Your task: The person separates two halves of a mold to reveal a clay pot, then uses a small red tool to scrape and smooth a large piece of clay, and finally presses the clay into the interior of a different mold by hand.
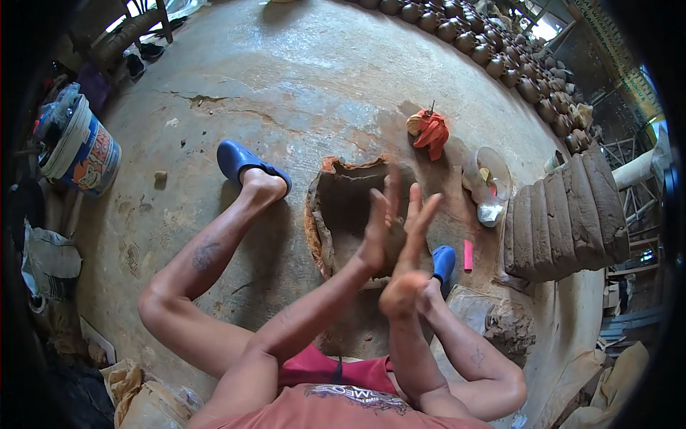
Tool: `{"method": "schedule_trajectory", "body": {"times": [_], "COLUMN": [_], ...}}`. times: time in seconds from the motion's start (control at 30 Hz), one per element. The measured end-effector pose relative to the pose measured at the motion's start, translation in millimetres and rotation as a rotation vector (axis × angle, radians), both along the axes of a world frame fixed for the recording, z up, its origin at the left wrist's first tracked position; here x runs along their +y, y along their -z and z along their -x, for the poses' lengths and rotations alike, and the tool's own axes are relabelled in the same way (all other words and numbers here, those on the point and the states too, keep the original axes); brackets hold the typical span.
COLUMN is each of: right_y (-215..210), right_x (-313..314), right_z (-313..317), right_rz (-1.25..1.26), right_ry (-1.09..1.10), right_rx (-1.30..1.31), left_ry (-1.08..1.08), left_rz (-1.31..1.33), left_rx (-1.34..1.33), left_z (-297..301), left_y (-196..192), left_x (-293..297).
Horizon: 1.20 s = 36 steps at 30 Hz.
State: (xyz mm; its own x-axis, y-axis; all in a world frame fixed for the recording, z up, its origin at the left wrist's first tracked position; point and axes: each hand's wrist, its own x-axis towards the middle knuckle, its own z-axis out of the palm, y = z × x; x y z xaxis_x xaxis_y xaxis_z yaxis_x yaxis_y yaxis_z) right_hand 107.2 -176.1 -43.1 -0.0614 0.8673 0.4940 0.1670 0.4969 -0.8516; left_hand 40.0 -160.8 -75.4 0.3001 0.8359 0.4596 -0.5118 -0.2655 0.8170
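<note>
The clogs are blue, the shorts crimson, the strip pink. The hollow clay vessel is grey-brown, edged in rust-orange.

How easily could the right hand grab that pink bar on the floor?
Probably yes, fairly easily: only floor seems to lie between the right hand's fingertips and the pink bar.

Concrete floor: grey, worn, brown-stained, filling the middle of the frame
Floor crack: jagged, upper left of centre
Wooden bench: dark, upper left edge
Bright opening: glaring white, upper right
Printed banner: yellowish, far upper right
Light: pale sheen across the floor, top
</note>
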Motion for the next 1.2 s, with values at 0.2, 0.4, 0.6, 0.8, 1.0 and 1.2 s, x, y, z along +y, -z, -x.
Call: {"method": "schedule_trajectory", "body": {"times": [0.2,0.4,0.6,0.8,1.0,1.2], "right_y": [2.0,9.7,39.5,146.5,166.6,164.4], "right_x": [31.9,-16.5,72.4,155.1,172.4,174.3], "right_z": [-1.2,32.1,-0.7,-9.0,12.5,14.5], "right_rz": [0.275,0.023,0.413,0.172,0.105,-0.067], "right_ry": [0.221,0.234,0.179,-0.031,-0.083,-0.033], "right_rx": [0.172,-0.271,0.049,-0.416,-0.390,-0.631], "left_ry": [0.090,-0.607,-1.004,-0.402,-0.387,-0.376], "left_rz": [0.228,0.088,0.158,0.588,0.758,0.740], "left_rx": [-0.222,0.225,0.266,0.280,-0.041,0.080], "left_z": [1.5,33.5,104.4,137.4,128.9,125.2], "left_y": [0.9,5.8,49.1,148.1,157.1,136.7], "left_x": [13.3,43.9,81.5,80.6,76.7,79.1]}}
